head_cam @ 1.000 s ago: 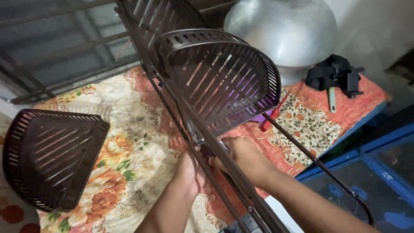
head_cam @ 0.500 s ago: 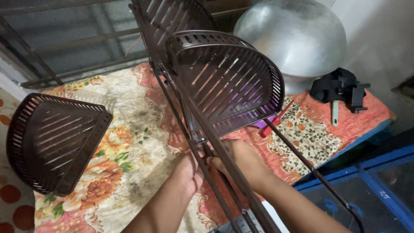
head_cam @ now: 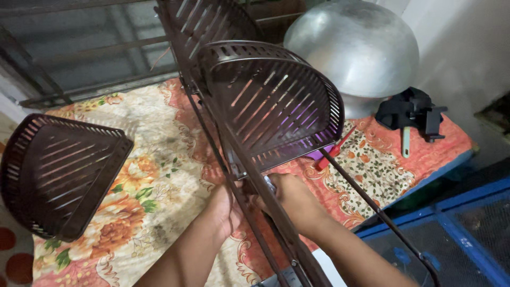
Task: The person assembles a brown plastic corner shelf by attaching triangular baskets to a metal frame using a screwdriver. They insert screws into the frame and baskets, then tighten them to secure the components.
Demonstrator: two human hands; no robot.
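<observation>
My right hand (head_cam: 293, 197) grips the brown rack pole (head_cam: 249, 175) just below the mounted corner basket (head_cam: 271, 101); left hand (head_cam: 226, 204) curls round the thinner rod (head_cam: 234, 186) beside it, above the floral cloth (head_cam: 154, 175). Loose basket (head_cam: 56, 178) lies well left.

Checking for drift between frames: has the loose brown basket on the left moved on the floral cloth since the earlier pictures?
No. The loose brown basket lies on the same flowers of the floral cloth; only the camera shifted.

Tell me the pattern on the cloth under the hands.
The cloth is floral: orange and cream flowers with green leaves on a reddish ground, seen in the head view.
</observation>
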